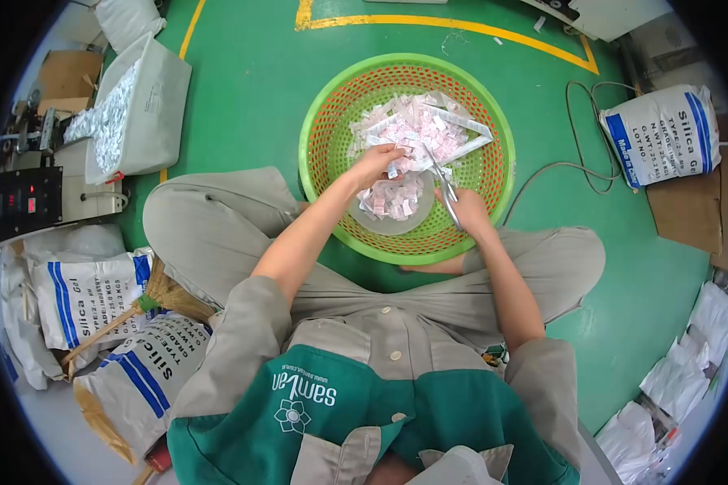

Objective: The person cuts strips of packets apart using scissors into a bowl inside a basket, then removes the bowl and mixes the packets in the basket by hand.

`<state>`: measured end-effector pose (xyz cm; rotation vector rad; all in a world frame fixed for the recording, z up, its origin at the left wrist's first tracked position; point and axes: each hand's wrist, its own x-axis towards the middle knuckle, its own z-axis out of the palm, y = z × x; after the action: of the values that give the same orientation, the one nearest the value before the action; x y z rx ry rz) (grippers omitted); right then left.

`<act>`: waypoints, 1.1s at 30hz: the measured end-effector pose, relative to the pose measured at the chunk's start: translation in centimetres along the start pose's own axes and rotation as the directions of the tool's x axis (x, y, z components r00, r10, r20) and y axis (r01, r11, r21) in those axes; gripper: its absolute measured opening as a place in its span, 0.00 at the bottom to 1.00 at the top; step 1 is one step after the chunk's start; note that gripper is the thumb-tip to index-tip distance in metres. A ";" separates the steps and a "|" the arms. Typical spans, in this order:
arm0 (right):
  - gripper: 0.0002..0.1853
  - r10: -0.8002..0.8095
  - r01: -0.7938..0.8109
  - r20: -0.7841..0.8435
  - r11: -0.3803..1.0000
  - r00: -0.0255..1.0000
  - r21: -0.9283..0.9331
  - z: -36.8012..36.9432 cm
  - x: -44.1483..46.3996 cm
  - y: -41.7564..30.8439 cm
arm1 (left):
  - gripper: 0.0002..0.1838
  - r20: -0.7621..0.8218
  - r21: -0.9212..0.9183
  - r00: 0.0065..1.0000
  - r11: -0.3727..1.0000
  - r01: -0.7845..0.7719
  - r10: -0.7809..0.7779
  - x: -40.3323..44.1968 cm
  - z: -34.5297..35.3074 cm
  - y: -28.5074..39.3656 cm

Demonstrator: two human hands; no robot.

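Observation:
Between my crossed legs stands a round green plastic basket (315,194) with reddish colour showing through its holes. A heap of small white-and-pink printed sachets (412,125) lies in it, some still joined in strips. Near the basket's middle, my left hand (374,165) pinches a strip of sachets (394,168) between thumb and fingers. My right hand (467,211) grips metal scissors (450,194), their blades pointing up-left close to the left fingertips. Below the hands, a translucent round bowl (404,225) in the basket holds loose sachets.
A grey bin (166,105) full of small packets stands at upper left beside a machine (24,202). Silica gel sacks (89,299) and a broom (170,295) lie at left. Another silica gel sack (663,133) rests on a carton (687,210) at right, near a cable (574,166).

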<state>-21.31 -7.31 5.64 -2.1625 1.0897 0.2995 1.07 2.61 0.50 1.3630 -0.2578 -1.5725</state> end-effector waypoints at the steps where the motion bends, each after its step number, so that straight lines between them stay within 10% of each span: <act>1: 0.38 -0.010 0.010 0.003 1.000 1.000 -0.009 -0.1 -0.1 -0.1 | 0.11 -0.008 0.021 1.000 1.000 -0.004 0.004 -0.1 0.1 0.0; 12: 0.37 -0.030 0.029 0.009 0.998 1.000 0.053 -0.2 -0.2 -0.6 | 0.10 -0.032 0.129 0.998 0.990 -0.052 0.056 0.1 0.6 -0.1; 18: 0.38 0.011 -0.016 0.040 0.989 0.999 0.145 -1.1 -0.9 -1.5 | 0.13 -0.081 -0.277 0.996 0.961 0.008 -0.031 0.3 0.5 0.4; 33: 0.37 -0.004 0.007 -0.044 0.998 0.999 0.056 0.6 -0.1 -1.2 | 0.17 0.126 -0.383 0.991 0.919 0.096 -0.051 0.2 3.4 -0.1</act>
<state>-20.37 -6.39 5.81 -2.1311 1.1036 0.2172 -1.83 1.05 1.42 0.9842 0.0403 -1.6613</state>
